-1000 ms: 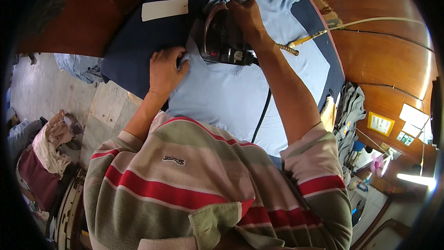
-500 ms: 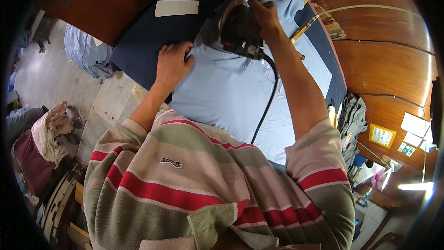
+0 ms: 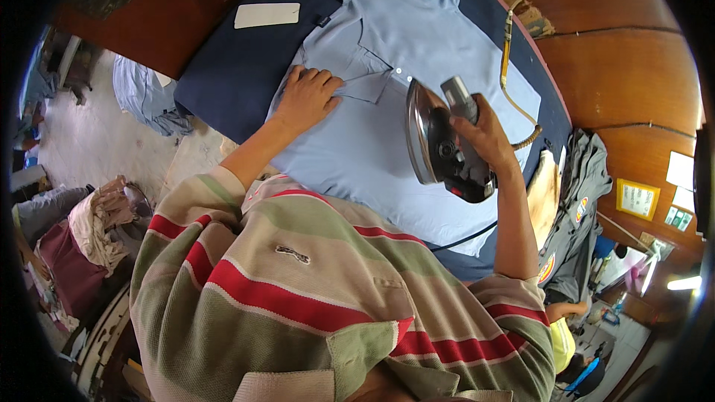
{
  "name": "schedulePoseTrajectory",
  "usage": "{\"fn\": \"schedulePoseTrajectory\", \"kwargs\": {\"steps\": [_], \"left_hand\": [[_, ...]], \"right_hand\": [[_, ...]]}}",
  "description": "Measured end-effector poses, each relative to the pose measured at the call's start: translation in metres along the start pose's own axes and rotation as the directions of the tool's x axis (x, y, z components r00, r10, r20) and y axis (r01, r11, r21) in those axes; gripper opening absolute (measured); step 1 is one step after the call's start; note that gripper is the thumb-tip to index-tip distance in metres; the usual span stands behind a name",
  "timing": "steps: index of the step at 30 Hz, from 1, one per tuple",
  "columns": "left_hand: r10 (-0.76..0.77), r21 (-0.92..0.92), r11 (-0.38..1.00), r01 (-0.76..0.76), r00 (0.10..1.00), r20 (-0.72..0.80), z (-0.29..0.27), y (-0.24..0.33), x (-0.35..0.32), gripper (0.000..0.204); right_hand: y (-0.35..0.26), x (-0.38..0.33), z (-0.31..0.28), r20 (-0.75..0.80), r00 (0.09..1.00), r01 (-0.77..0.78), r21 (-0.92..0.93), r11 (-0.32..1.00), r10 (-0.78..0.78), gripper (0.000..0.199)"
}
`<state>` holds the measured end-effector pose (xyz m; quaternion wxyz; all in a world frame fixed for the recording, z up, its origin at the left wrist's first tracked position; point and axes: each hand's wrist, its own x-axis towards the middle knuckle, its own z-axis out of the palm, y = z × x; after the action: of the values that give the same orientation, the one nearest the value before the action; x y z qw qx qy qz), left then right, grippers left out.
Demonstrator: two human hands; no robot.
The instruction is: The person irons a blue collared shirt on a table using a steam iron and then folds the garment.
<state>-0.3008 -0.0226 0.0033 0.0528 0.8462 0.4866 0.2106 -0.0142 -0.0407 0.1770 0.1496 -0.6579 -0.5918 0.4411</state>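
Observation:
A light blue shirt [image 3: 439,22] lies spread on a table covered in navy cloth [image 3: 223,67], its white buttons and a pocket facing up. My right hand [image 3: 484,134] is wrapped round the grey handle of a black iron [image 3: 462,167]. The iron is tipped on its side over the shirt's right half, its shiny soleplate turned left; whether it touches the fabric I cannot tell. My left hand [image 3: 309,97] lies on the shirt beside the pocket, fingers loosely spread and holding nothing.
A white card [image 3: 267,15] lies on the navy cloth. A yellowish hose [image 3: 506,63] hangs down at the right, near dark grey garments [image 3: 577,193]. Blue cloth [image 3: 145,93] is bundled at the left. Another person's hand [image 3: 567,310] shows at the lower right.
The iron has come off the shirt's upper part, moving toward me and right, and has tipped onto its side. My left hand has shifted right, from the shirt's edge onto the fabric.

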Motion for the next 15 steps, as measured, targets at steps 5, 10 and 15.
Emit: {"fn": "schedulePoseTrajectory", "kwargs": {"steps": [5, 10, 15], "left_hand": [[-0.407, -0.061, 0.91, 0.411, 0.911, 0.063, -0.02, -0.032, 0.033, 0.019], [-0.379, 0.119, 0.907, 0.403, 0.906, -0.187, -0.009, -0.072, 0.092, 0.032], [-0.458, 0.193, 0.876, 0.442, 0.888, 0.049, 0.02, -0.082, 0.16, 0.035]], "right_hand": [[0.067, -0.029, -0.002, 0.026, 0.994, -0.103, -0.109, 0.989, 0.106, 0.044], [0.093, -0.029, 0.007, -0.117, 0.992, -0.045, -0.001, 0.999, 0.045, 0.04], [0.047, 0.001, 0.025, -0.251, 0.961, 0.062, -0.208, 0.976, -0.115, 0.043]]}}
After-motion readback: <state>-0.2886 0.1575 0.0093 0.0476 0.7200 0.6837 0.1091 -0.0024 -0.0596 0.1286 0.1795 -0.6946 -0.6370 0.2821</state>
